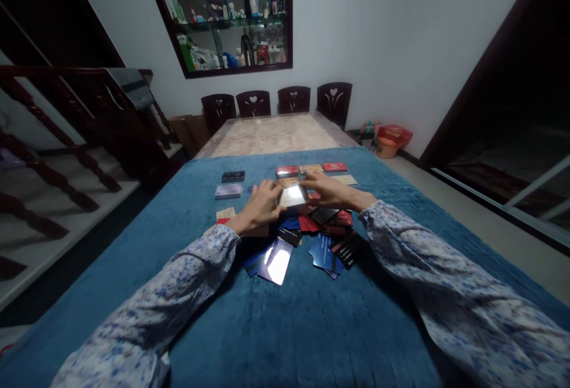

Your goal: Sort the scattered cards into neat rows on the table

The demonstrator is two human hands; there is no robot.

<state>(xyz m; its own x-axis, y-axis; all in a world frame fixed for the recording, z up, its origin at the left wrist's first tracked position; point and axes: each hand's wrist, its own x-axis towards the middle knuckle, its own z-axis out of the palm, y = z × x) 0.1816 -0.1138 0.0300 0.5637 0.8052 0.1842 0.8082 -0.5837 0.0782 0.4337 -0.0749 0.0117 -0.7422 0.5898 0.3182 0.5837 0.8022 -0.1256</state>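
Note:
A shiny pale card (293,196), bright with glare, is held between my two hands above the cloth. My left hand (262,203) pinches its left edge, and my right hand (327,190) grips its right edge; whether more cards lie under it I cannot tell. Below my hands spreads a loose heap of cards, among them a lilac card (275,260), a blue card (326,251) and a black card (346,249). Beyond them stand small stacks: a red stack (287,171), a yellow stack (310,169), another red stack (335,167), a black stack (233,176) and a lilac stack (228,191).
A blue cloth (285,328) covers the near part of the table; its stone-look top (276,133) shows at the far end. Several dark chairs (294,100) stand behind it. Stair railings (57,133) are at the left, and an orange bucket (386,146) sits on the floor.

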